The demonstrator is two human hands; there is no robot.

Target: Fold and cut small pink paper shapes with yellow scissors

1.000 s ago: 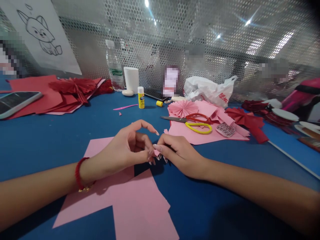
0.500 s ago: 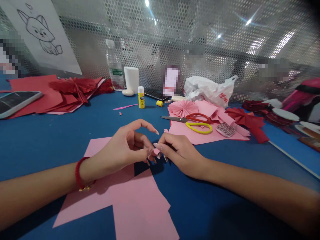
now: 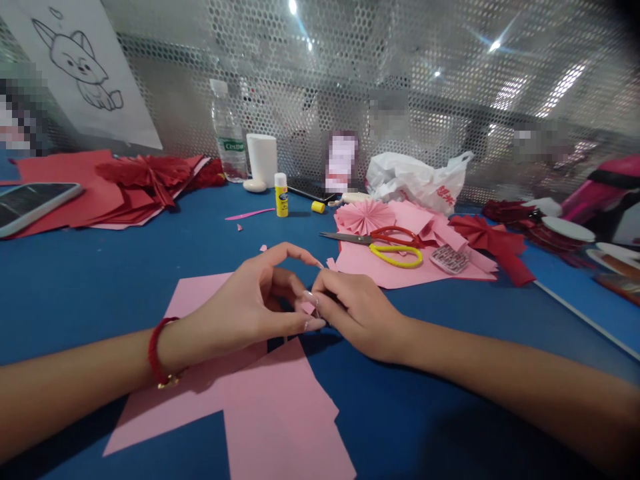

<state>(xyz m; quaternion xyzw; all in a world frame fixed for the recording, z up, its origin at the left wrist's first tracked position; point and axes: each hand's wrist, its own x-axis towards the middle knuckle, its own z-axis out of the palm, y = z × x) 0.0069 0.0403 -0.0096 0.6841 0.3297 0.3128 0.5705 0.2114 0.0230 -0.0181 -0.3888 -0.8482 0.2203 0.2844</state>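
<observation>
A tiny folded piece of pink paper (image 3: 309, 308) is at my fingertips, low over the blue table. My right hand (image 3: 357, 313) pinches it, thumb on top; its other fingers are mostly hidden. From the other side my left hand (image 3: 250, 297) curls round the same piece, its index finger arched above and its thumb stretched along below; the middle fingers at the paper are partly hidden. Under my left wrist, which has a red bracelet (image 3: 159, 350), lie overlapping pink paper sheets (image 3: 280, 413). Scissors (image 3: 395, 245) with red and yellow handles rest on pink paper to the right.
A glue stick (image 3: 282, 197) stands uncapped-looking near its yellow cap (image 3: 318, 207) and a pink knife-like tool (image 3: 250, 214). Behind are a bottle (image 3: 230, 137), a white cup (image 3: 263, 160) and a plastic bag (image 3: 415, 177). Red papers (image 3: 70, 187) and a phone (image 3: 40, 203) lie left.
My left thumb has slid down and right, off the small pink paper towards my right fingertips. Another pink scrap now shows on the table behind my left hand.
</observation>
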